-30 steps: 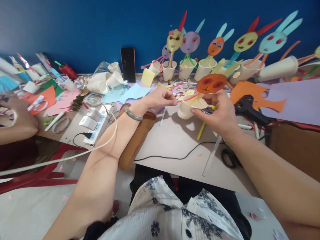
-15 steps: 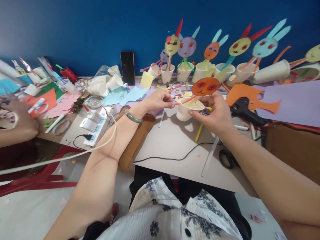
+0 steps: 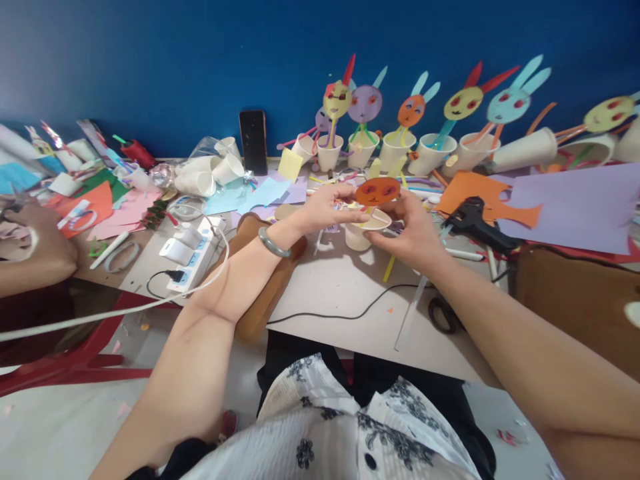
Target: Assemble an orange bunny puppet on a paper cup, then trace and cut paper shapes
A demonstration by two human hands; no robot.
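Note:
A white paper cup (image 3: 359,240) is held just over the table between both hands. An orange paper face (image 3: 377,192) with dark red eyes and yellow ears rises from it on a yellow pipe-cleaner stem. My right hand (image 3: 413,227) grips the cup's right side, thumb in front. From the left, my left hand (image 3: 331,207) closes on the rim, its thumb stretched along the near edge; its other fingertips are partly hidden behind the face. Behind, finished cup puppets such as a light-blue rabbit (image 3: 509,105) and a purple one (image 3: 365,105) line the wall.
A black glue gun (image 3: 480,227) lies right of my hands, near orange paper (image 3: 487,195). A power strip (image 3: 196,257) with plugs and cables sits left. A phone (image 3: 254,141) leans on the wall. Scissors (image 3: 444,315) lie near the front. Another person's arm (image 3: 37,250) is far left.
My left hand has moved right, from the pink pipe cleaner at the cup's side onto the cup rim. The cup and face have shifted slightly left; the face now tilts back more.

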